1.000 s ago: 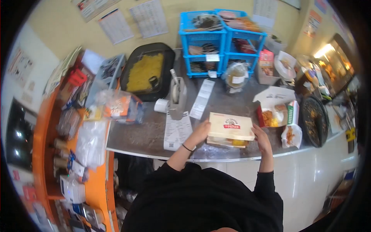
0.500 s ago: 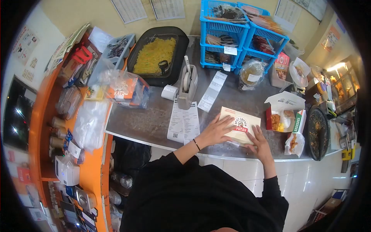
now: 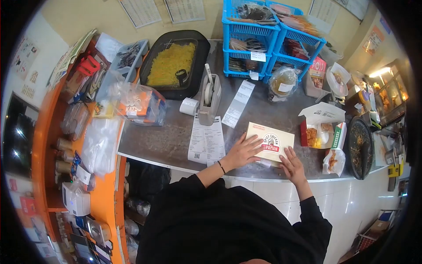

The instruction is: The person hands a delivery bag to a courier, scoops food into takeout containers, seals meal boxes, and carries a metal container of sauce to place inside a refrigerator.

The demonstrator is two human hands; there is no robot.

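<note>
- Resting two hands on one cream box: my left hand and right hand lie apart, fingers open.
- Beyond them I see one long receipt strip and two stacks of blue baskets.
- Left of my left hand, one tape dispenser.
- Right of my right hand, one open food box.

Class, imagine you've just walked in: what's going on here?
A person in a black top stands at a counter with both hands on a cream printed box. The left hand lies flat across one side of its lid, and the right hand touches the opposite side. The lid looks closed. To the right, a second box stands open with food in it. Long paper slips and a tape dispenser sit to the left.
</note>
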